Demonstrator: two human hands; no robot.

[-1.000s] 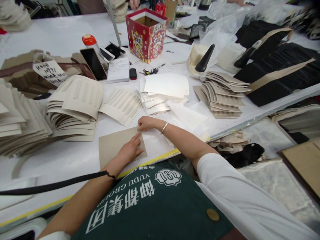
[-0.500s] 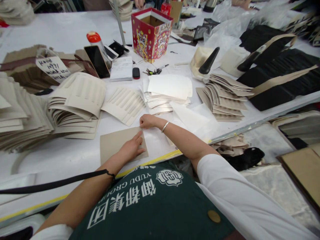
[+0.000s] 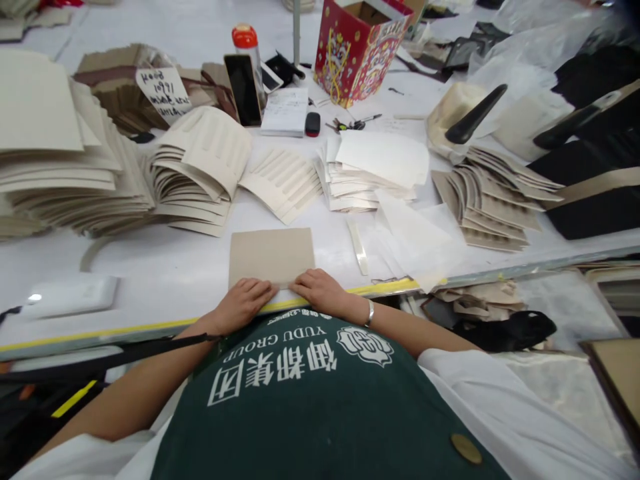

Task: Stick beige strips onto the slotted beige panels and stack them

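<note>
find the plain beige panel (image 3: 270, 257) lying flat on the white table (image 3: 165, 273), to the near left of the white paper stack (image 3: 385, 160) and apart from it. see the left hand (image 3: 247, 298) palm down at the panel's near left corner, with fingers together and slightly bent; cannot tell whether gripping the edge or only pressing on it. see the right hand (image 3: 320, 291), nearer to the paper stack, with bent fingers at the panel's near right corner, turned toward the left hand; cannot tell a grip there either. note a silver bracelet (image 3: 370, 313) on the right wrist, on the near side of the paper stack. in front of that stack, see a narrow pale strip (image 3: 357, 247) and thin translucent sheets (image 3: 417, 243). just left of it, find a few slotted beige panels (image 3: 283, 183), then a thicker pile of bent panels (image 3: 203, 157). to its right, meet a fanned set of ridged panels (image 3: 487, 200). just behind it, spot keys (image 3: 350, 125) and a small black case (image 3: 313, 125), with a notepad (image 3: 285, 112) and an upright phone (image 3: 243, 90) to its rear left. farther behind it, pick out a red patterned box (image 3: 355, 53)
</note>
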